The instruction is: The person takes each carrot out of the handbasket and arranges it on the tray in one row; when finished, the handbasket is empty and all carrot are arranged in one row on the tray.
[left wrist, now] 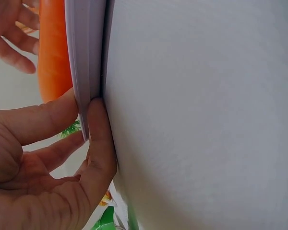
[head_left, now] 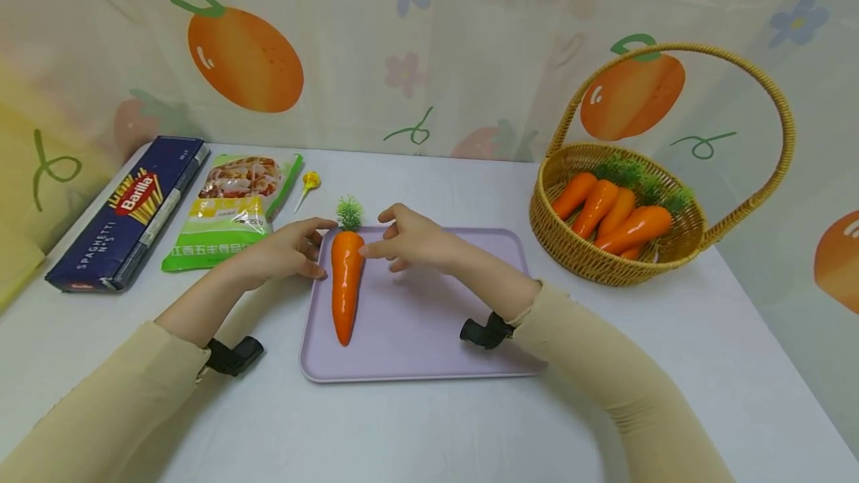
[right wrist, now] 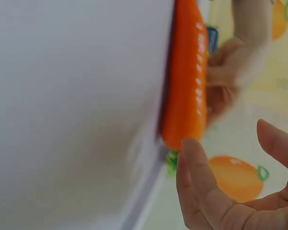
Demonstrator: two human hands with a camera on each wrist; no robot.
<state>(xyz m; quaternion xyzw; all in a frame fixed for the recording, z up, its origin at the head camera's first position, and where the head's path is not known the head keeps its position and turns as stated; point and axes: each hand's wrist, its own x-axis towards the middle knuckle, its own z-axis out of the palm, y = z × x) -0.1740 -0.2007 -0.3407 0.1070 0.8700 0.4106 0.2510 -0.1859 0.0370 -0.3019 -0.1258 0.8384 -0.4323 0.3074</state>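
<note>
Our left hand (head_left: 285, 250) pinches the left rim of the lilac tray (head_left: 429, 341) near its far corner, thumb above and a finger beneath. Our right hand (head_left: 419, 241) is loosely spread and grips nothing, one fingertip right at the thick end of the orange carrot (head_left: 345, 285); we cannot tell whether it presses. Behind everything we see a pale backdrop (head_left: 456, 43) printed with oranges and flowers, meeting the white table (head_left: 429, 431) at its far side. Beyond the tray's right side we have a wicker basket (head_left: 604, 267) with a tall arched handle and several loose carrots (head_left: 597, 207) inside. The tray sits before us on the table. At our left lies a blue Barilla spaghetti box (head_left: 130, 215), and just beside it a green food packet (head_left: 235, 207). The carrot lies along the tray's left side, tip towards us, its leafy top (head_left: 350, 213) reaching past the far rim. Near the packet's right edge rests a yellow lollipop (head_left: 310, 183).
</note>
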